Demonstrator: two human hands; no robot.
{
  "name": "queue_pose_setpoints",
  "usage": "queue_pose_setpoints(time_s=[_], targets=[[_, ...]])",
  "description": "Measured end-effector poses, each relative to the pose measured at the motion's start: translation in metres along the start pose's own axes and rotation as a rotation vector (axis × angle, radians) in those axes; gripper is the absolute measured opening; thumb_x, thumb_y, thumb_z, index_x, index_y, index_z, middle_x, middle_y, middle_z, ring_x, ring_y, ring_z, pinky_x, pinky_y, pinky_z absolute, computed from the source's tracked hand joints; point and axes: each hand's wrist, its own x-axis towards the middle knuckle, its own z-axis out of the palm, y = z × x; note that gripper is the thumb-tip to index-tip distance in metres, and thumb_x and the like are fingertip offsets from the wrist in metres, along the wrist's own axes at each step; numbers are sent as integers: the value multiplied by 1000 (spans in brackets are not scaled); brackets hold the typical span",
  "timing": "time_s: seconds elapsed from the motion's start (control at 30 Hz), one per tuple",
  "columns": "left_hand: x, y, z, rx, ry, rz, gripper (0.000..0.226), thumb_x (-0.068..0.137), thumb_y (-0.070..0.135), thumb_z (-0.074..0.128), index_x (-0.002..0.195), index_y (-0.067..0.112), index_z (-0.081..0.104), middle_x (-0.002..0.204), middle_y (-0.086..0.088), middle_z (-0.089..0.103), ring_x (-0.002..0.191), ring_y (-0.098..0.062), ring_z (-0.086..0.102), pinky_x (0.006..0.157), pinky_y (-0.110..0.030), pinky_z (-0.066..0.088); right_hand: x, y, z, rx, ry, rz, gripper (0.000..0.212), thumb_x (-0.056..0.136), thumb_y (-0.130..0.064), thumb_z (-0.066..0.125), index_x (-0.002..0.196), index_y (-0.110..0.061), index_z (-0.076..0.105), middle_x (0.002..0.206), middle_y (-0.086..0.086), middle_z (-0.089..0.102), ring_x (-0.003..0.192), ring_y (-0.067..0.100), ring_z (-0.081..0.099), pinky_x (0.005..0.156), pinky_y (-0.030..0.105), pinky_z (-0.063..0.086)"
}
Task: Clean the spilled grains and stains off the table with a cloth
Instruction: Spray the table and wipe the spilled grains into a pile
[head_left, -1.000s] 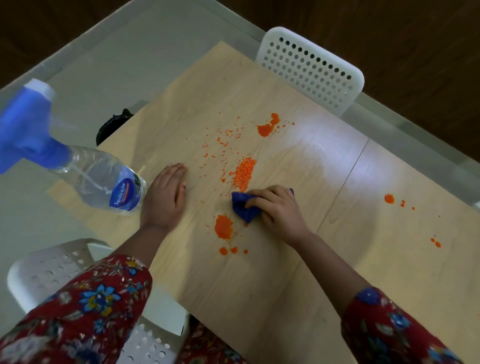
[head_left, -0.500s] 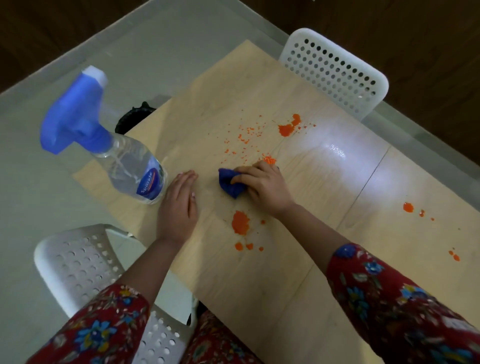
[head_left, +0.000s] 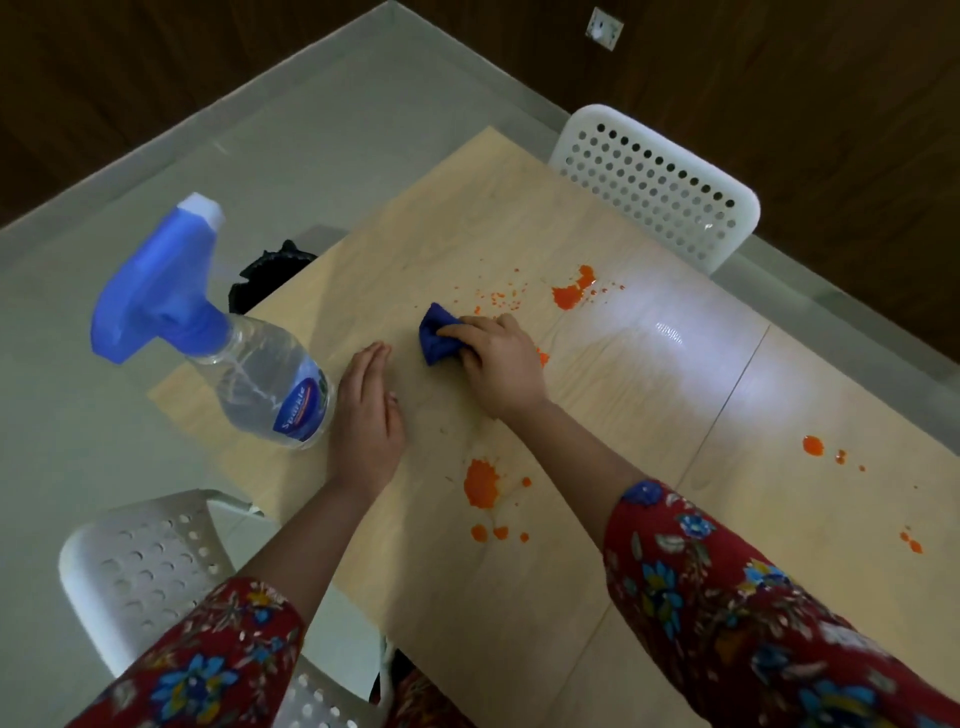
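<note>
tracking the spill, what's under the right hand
The right hand grips a crumpled blue cloth against the light wooden table. A few orange grains peek out beside it; anything beneath is covered.

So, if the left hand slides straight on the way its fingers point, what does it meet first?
Probably nothing: the left hand points over bare table to the far edge. The blue cloth lies just right of that line.

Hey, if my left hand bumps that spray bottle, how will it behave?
The spray bottle is tall with a bulky trigger head, so it probably tips rather than slides. Its clear plastic looks thin, likely denting if squeezed. It stands near the table edge beside the left hand, so it might fall off.
</note>
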Motion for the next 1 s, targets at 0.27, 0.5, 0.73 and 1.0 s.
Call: queue_pose_setpoints(time_s=[0.27, 0.5, 0.73, 1.0], targets=[[59, -2, 25, 153, -22, -55, 51, 96, 16, 49, 144, 2, 39, 150, -14, 38, 142, -31, 29, 118, -39, 22, -34, 84, -36, 71, 243, 524, 36, 92, -19, 49, 127, -23, 58, 112, 1, 67, 101, 25, 57, 76, 35, 48], [61, -6, 29, 247, -1, -101, 49, 97, 22, 48, 144, 10, 42, 151, -7, 39, 143, -26, 28, 118, -46, 22, -21, 63, -7, 86, 115, 427, 36, 94, -19, 52, 130, -22, 56, 122, 2, 60, 108, 23, 53, 83, 31, 43], [60, -4, 29, 248, 4, -119, 48, 98, 23, 47, 144, 12, 42, 152, -4, 39, 144, -23, 26, 119, -44, 20, 59, 76, -19, 224, 183, 559, 46, 98, -19, 46, 144, -25, 39, 108, 6, 65, 93, 26, 61, 72, 40, 54], [61, -5, 29, 257, 7, -124, 48, 98, 22, 49, 144, 11, 42, 151, -5, 40, 143, -23, 28, 119, -42, 21, 41, 64, -10, 93, -5, 314, 41, 97, -21, 48, 137, -25, 49, 112, 4, 67, 103, 27, 54, 78, 39, 49]])
